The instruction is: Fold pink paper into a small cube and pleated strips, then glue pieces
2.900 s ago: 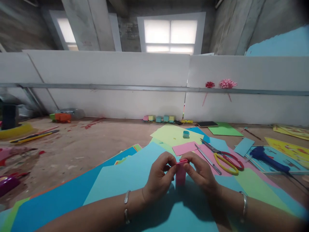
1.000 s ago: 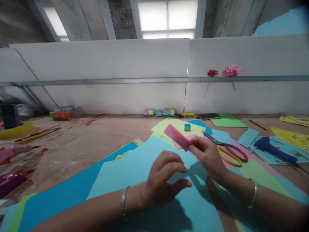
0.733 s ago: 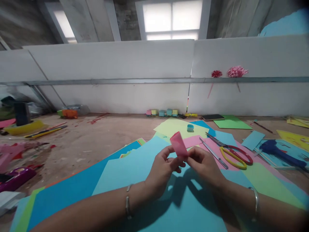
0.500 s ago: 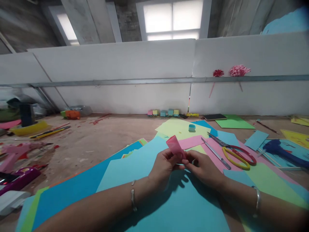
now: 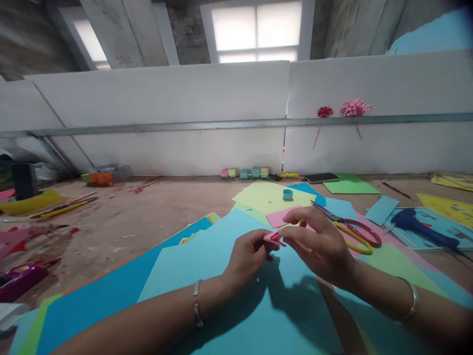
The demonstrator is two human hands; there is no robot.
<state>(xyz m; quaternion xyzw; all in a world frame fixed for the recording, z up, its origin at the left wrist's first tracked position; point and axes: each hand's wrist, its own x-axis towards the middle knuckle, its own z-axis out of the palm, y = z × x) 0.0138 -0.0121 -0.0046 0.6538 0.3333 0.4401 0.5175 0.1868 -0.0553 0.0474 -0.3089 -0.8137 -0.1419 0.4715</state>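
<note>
A small folded piece of pink paper (image 5: 274,238) is pinched in my left hand (image 5: 248,256), above a large light blue sheet (image 5: 207,271). My right hand (image 5: 320,244) is just right of it, thumb and fingers apart, fingertips beside the paper's right end; whether they touch it is unclear. Right of that hand lie scissors with red and yellow handles (image 5: 364,236). Beyond the hands, a small teal paper box (image 5: 287,195) rests on a pale yellow sheet (image 5: 254,195).
Pink glue gun (image 5: 22,236) and purple tool (image 5: 24,281) lie left, pencils (image 5: 64,207) behind them. A dark blue glue gun (image 5: 421,227) lies right. Small paper blocks (image 5: 244,173) and a black phone (image 5: 321,178) line the back by the white wall.
The pink paper has tipped from upright to nearly flat in my left hand. My right hand has opened and risen, now covering the silver blade tool. The view has shifted slightly.
</note>
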